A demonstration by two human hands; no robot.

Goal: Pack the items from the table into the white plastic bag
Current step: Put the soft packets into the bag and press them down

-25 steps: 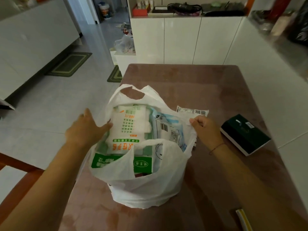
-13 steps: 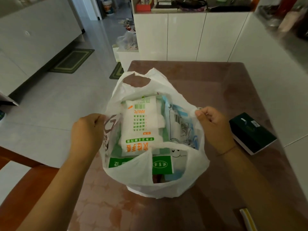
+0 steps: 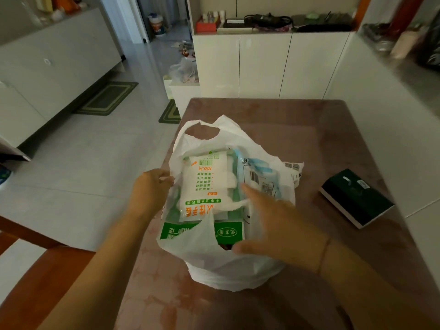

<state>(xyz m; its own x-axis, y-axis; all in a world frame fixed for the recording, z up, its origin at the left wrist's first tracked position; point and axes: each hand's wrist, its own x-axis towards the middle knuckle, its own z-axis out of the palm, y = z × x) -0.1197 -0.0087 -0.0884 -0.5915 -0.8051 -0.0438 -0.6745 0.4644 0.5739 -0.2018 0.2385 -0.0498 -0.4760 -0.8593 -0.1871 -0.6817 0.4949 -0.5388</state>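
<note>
Bag [image 3: 228, 265] on table [image 3: 297, 129]; packets [image 3: 204, 184] inside bag; box [image 3: 354, 198] on table, right of bag.

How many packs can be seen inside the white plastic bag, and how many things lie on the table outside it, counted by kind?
White pack with orange and green print, in the bag: 1
Clear pack with blue print, in the bag: 1
Green and white pack, in the bag: 1
Small white packet behind the bag: 1
Dark green box on the table: 1
Total: 5
</note>
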